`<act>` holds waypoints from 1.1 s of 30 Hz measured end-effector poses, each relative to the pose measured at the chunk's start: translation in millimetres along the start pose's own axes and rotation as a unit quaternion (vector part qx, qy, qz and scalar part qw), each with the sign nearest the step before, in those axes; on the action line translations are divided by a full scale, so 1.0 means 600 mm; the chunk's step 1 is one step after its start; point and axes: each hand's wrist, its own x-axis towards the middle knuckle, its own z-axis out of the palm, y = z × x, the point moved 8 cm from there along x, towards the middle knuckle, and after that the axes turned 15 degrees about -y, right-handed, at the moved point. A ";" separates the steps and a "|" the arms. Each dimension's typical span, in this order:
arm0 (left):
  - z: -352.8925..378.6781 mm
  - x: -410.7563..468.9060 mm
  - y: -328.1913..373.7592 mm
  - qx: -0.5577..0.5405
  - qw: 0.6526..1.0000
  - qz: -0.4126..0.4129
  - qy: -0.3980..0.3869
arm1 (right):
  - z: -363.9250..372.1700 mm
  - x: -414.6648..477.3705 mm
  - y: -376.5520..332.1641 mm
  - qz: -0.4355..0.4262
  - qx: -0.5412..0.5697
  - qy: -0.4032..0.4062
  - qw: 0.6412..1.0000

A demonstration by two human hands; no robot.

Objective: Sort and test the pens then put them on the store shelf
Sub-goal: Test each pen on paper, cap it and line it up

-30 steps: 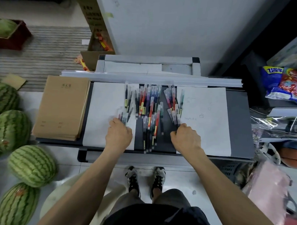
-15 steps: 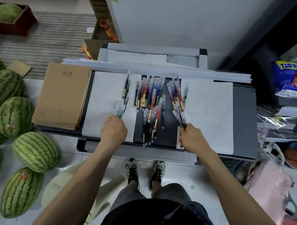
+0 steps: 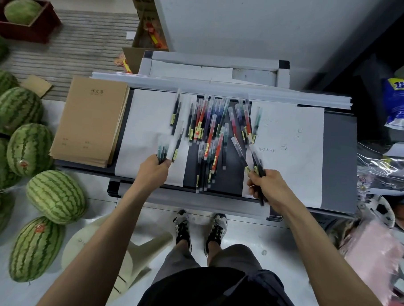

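Two small bundles of pens are held above the counter [image 3: 339, 163], one in each hand. The left hand [image 3: 154, 171] has its grip closed round the left bundle [image 3: 162, 151], a few dark pens, maybe green, with caps pointing away from the person, over the left sheet of paper [image 3: 149, 118]. The right hand [image 3: 268, 185] has its grip closed round the right bundle [image 3: 257, 163], several dark pens that spread like a fan over the inner edge of the right sheet of paper [image 3: 293, 170]. I think each hand gathers one colour, so that like pens come together.

The other pens make a mixed heap [image 3: 208, 134] between the two sheets, with red, purple and green ones lying across each other; a few lie apart on the left sheet. The right sheet carries small scribbles [image 3: 267, 150], so it probably serves for trying the ink.

A stack of brown notebooks [image 3: 91, 120] lies at the left end of the counter, and watermelons [image 3: 55, 197] lie on the floor beside it. The sorting seems to be at an early stage, because most pens are unsorted.
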 end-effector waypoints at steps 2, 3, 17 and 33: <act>0.004 -0.004 0.002 -0.027 1.000 0.009 -0.006 | -0.001 -0.003 -0.002 -0.013 0.001 -0.003 1.000; 0.006 -0.007 0.005 -0.037 0.999 0.015 -0.010 | 0.000 -0.003 -0.005 -0.026 0.009 -0.006 1.000; 0.159 -0.040 0.167 -0.196 0.957 0.165 -0.140 | 0.030 0.002 -0.041 -0.162 0.238 -0.113 0.951; 0.288 -0.021 0.282 -0.153 0.916 0.371 -0.017 | -0.092 -0.042 -0.059 -0.328 0.123 0.276 0.895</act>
